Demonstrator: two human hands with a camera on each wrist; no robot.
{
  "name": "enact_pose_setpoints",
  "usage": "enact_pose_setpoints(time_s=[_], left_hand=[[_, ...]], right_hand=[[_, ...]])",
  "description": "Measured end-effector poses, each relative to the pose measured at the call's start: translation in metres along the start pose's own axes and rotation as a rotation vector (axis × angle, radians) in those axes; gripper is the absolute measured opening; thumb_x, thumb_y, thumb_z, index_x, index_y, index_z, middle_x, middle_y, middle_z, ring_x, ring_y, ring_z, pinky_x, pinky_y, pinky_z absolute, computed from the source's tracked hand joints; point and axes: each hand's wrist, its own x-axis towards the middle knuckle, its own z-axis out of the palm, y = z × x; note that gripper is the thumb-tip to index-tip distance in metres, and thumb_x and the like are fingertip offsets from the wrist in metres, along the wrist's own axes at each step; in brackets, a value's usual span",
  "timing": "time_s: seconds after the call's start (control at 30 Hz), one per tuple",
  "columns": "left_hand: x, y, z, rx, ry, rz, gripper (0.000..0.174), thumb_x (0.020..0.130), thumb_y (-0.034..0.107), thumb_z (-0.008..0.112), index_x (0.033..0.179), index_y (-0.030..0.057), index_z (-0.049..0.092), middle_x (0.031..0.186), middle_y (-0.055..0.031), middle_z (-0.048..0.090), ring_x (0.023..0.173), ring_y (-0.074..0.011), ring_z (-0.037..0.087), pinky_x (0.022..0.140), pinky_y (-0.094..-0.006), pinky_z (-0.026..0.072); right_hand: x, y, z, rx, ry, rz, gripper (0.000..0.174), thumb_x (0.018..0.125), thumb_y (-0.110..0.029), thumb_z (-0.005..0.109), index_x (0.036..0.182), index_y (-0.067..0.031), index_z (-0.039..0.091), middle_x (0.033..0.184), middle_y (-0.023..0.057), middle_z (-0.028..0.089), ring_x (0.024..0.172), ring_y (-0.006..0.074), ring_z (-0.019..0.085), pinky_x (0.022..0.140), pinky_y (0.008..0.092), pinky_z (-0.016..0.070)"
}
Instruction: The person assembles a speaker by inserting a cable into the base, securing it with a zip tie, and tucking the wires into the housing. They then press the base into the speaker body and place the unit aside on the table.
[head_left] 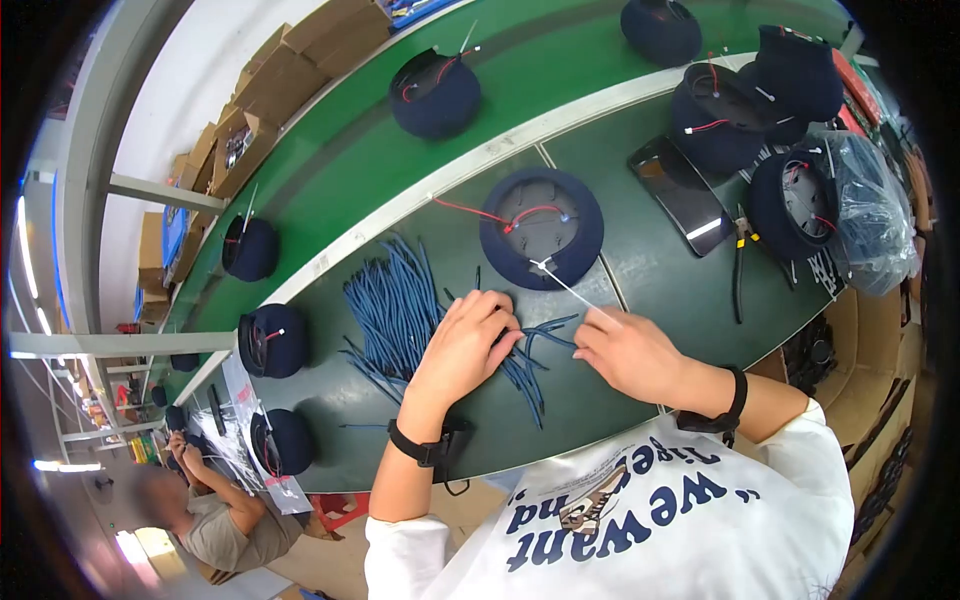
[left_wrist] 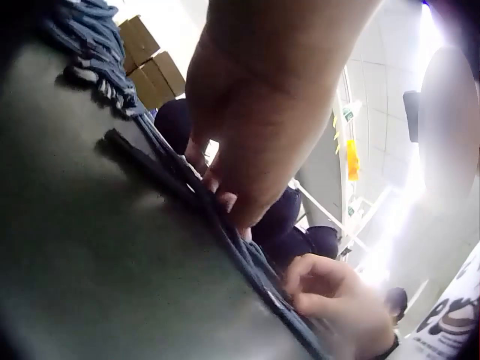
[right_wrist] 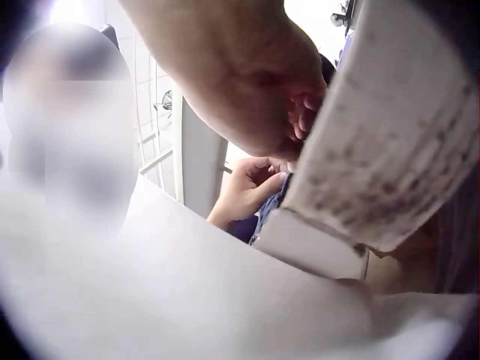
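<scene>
Nearest the camera, a white shirt [head_left: 600, 500] along the near edge of the worktop [head_left: 670, 290]; on that surface, a few blue strands [head_left: 550, 338] spanning the gap between left hand [head_left: 468, 340] and right hand [head_left: 628, 352]. In the left, fingers bent and drawn in, thumb apparently pinching strands at one end; in the right, fingers curled, thumb and forefinger seemingly on the other end, depth of grip hard to tell. Long axis of that span from hand to hand, roughly along the near edge. Further left, the main pile [head_left: 390, 312], right beside the left hand and well apart from the right, mostly lengthwise from far edge to near. Toward the far edge, a navy round housing [head_left: 588, 235], with a white tie [head_left: 570, 288] slanting toward the right hand
</scene>
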Motion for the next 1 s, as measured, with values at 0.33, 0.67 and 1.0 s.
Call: enact_pose_setpoints(time_s=[0.33, 0.67, 1.0], left_hand=[[-0.020, 0.049, -0.032, -0.412, 0.241, 0.077, 0.013, 0.090, -0.001, 0.079, 0.099, 0.0034, 0.071, 0.088, -0.0101, 0.077, 0.075, -0.0240, 0.074, 0.068, -0.0300, 0.0563], [0.040, 0.049, -0.061, -0.687, 0.295, -0.036, 0.024, 0.099, -0.010, 0.062, 0.118, -0.0044, 0.077, 0.103, -0.0156, 0.078, 0.085, -0.0182, 0.078, 0.072, -0.0277, 0.0629], [0.068, 0.033, -0.030, -0.231, 0.478, 0.178, 0.036, 0.088, 0.000, 0.083, 0.118, 0.0006, 0.063, 0.101, -0.0127, 0.081, 0.086, -0.0250, 0.082, 0.073, -0.0316, 0.0646]], right_hand=[[-0.016, -0.042, -0.112, 0.829, -0.090, -0.205, 0.008, 0.099, -0.004, 0.073, 0.105, 0.0012, 0.071, 0.094, 0.0094, 0.079, 0.084, 0.0212, 0.079, 0.074, 0.0326, 0.0606], [0.055, 0.012, -0.126, 1.515, 0.603, -0.249, 0.020, 0.107, -0.017, 0.068, 0.118, -0.0018, 0.065, 0.105, 0.0099, 0.070, 0.095, 0.0214, 0.073, 0.081, 0.0320, 0.0587], [0.077, -0.003, -0.100, 0.866, 0.447, -0.129, 0.021, 0.091, -0.006, 0.083, 0.111, -0.0032, 0.076, 0.090, 0.0035, 0.075, 0.077, 0.0065, 0.066, 0.068, 0.0228, 0.0532]])
